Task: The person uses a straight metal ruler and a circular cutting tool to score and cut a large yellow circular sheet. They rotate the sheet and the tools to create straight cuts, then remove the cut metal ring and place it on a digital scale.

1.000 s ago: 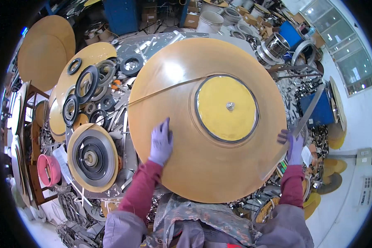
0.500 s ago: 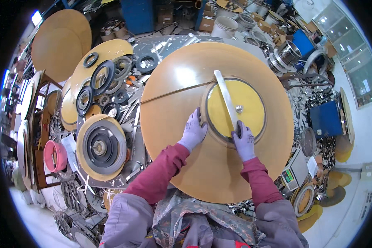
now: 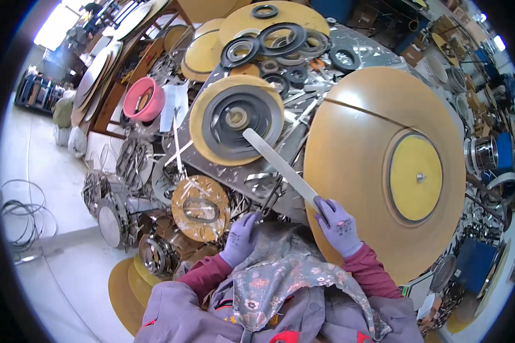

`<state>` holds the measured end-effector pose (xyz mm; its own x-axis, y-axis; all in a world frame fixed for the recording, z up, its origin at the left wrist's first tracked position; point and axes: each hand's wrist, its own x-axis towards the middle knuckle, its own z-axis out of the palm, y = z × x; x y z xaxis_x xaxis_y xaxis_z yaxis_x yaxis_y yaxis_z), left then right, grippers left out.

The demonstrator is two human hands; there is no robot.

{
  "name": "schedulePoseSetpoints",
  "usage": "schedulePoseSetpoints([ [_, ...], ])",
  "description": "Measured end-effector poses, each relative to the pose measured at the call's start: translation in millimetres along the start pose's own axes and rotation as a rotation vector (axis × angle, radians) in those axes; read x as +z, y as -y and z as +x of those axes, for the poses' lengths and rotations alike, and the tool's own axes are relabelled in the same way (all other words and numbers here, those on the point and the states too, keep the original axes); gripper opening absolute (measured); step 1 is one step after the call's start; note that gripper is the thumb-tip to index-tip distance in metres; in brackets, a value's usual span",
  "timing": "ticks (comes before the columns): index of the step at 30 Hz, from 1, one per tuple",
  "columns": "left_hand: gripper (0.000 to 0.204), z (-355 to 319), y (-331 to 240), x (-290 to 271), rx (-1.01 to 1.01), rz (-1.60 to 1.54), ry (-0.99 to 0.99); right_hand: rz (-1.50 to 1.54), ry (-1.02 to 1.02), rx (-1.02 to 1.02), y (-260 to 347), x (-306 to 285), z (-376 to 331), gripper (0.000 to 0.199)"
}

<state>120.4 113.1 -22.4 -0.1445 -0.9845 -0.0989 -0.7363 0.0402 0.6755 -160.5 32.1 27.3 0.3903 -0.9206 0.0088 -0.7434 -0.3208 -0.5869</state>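
Note:
A flat, pale grey metal strip (image 3: 280, 167) with a rounded end is gripped near its lower end by my right hand (image 3: 340, 228), in a light purple glove. The strip slants up and left, its far end over the ringed grey wheel (image 3: 213, 150) mounted on a yellow disc. Beside my right hand, on its right, stands the big tan disc (image 3: 349, 148) with a yellow round centre (image 3: 409, 191) and a small metal knob. My left hand (image 3: 240, 240), also gloved, is near my patterned apron (image 3: 286, 274), its fingers loosely apart and nothing visible in it.
Black and grey rings (image 3: 280, 40) lie with metal scraps on the cluttered grey table (image 3: 240, 180). A pink bowl (image 3: 144, 99) stands beyond the wheel's left. Below the table edge are a scrap-strewn round board (image 3: 200, 207) and yellow discs (image 3: 129, 291). Cables lie on the floor.
My view has swung left. The strip has come off the tan disc's yellow centre and moved left in my right hand. My left hand has left the tan disc and is by my apron.

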Motion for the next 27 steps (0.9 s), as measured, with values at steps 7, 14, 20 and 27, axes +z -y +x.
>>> schedulePoseSetpoints([
  [7,0.047,-23.0,38.5,-6.7,-0.088,0.17,-0.177,-0.082,0.11,0.018,16.5,7.1,-3.2,0.043],
  [14,0.041,20.4,47.2,-11.8,-0.056,0.3,-0.219,-0.123,0.087,0.01,24.2,10.6,-4.5,0.042],
  [20,0.042,22.8,47.6,-3.3,-0.04,0.258,-0.219,-0.13,0.06,0.029,34.9,9.0,-6.6,0.04],
  [27,0.04,19.8,43.6,7.6,-0.048,0.253,-0.211,-0.162,0.067,0.036,40.1,9.4,-8.9,0.041],
])
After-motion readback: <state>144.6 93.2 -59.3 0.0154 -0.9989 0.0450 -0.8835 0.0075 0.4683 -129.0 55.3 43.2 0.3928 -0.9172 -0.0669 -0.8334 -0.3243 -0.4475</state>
